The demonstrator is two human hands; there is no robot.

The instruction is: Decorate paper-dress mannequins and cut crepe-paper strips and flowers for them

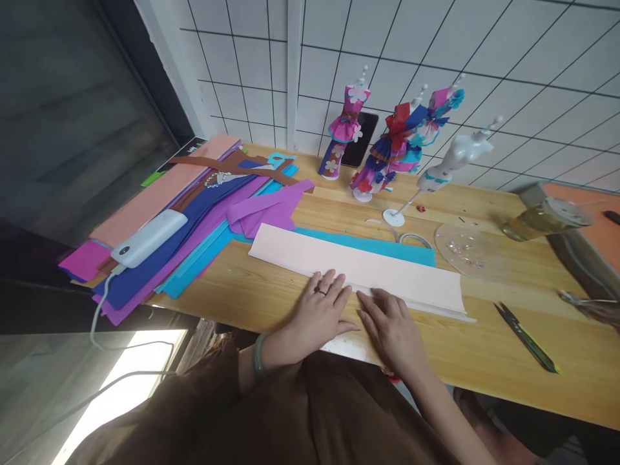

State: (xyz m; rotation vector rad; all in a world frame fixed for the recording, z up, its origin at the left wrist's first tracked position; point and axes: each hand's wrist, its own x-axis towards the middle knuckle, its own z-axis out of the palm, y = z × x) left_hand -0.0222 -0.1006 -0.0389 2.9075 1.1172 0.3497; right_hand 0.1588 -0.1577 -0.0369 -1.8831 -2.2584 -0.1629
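A long pale pink strip [358, 263], paper or thin cloth, lies across the wooden table, its near long edge showing a narrow whitish band. My left hand [323, 307], with a ring and a green bangle, lies flat with fingers spread, their tips on that near edge. Just right of it, my right hand [393, 326] rests its slightly bent fingers on the same edge, thumb side facing the left hand. Neither hand grasps anything that I can see. Beneath the strip's far side a turquoise sheet [372, 247] sticks out.
Coloured sheets [203, 219] are piled at left, with a white power bank [150, 239] and cable on top. Behind stand dressed mini mannequins [345, 132] and a bare white one [453, 161]. At right are a clear plate [462, 248], a tipped-looking jar [545, 219] and a green-handled cutter [527, 339].
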